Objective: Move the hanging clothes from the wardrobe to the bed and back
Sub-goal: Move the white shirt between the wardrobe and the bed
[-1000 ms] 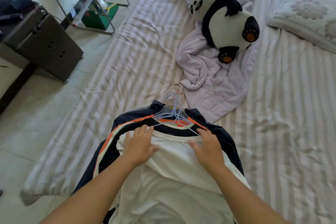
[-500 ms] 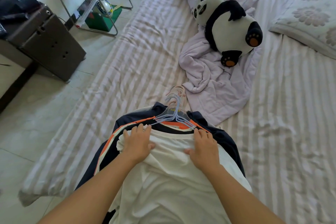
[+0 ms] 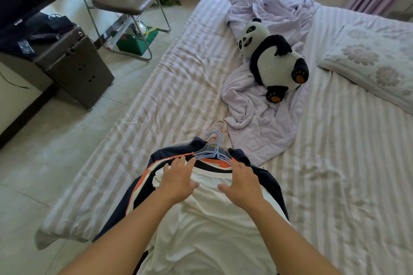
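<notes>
On bed near edge: stack of hung clothes, white tee on top, hooks of hangers bunched at collar | left hand + right hand: grip apart, fingers flat on fabric | soft, light, slippery layers; judge best hold at hooks.

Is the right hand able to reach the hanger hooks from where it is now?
Probably yes. The right hand rests open on the white shirt, and the hanger hooks lie uncovered just beyond its fingertips.
</notes>
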The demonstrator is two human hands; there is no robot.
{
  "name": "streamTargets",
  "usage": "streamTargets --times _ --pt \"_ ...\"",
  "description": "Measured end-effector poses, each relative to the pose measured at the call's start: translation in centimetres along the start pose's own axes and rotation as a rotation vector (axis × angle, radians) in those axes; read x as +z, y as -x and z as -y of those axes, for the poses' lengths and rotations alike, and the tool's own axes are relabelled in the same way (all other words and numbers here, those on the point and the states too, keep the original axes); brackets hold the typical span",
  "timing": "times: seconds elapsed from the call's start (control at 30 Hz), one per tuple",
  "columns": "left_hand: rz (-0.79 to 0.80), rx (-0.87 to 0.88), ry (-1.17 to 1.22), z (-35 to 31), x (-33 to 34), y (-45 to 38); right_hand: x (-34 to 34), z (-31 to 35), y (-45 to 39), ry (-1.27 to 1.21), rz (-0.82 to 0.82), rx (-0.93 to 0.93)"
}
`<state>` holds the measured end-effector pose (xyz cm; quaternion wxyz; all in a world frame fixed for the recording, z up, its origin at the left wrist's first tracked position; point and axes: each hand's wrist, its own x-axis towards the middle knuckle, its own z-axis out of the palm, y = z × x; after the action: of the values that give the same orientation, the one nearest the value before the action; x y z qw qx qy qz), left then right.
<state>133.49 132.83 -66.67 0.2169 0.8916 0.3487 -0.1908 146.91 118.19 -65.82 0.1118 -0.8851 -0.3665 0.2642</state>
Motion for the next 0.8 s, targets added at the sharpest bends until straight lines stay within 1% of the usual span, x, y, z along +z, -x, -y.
streamTargets --times 0.2,0.3,0.43,0.63,0.8 --pt "-0.082 0.072 0.018 -1.1 -6.2 5.2 -6.2 5.3 3.5 0.011 0.009 -0.120" --pt "-0.099 0.083 0.031 -0.7 -9.3 8.8 -9.2 7.8 5.6 0.058 0.011 -0.197" --pt "-0.106 0.038 0.031 0.3 -12.7 14.0 -12.6 10.8 9.0 0.114 0.021 -0.292" --pt "-0.141 -0.071 0.026 1.3 -15.7 21.7 -16.8 14.2 13.9 0.215 0.034 -0.430" --pt "-0.244 -0.183 0.040 0.8 -16.7 28.5 -19.3 15.7 18.0 0.285 0.063 -0.546"
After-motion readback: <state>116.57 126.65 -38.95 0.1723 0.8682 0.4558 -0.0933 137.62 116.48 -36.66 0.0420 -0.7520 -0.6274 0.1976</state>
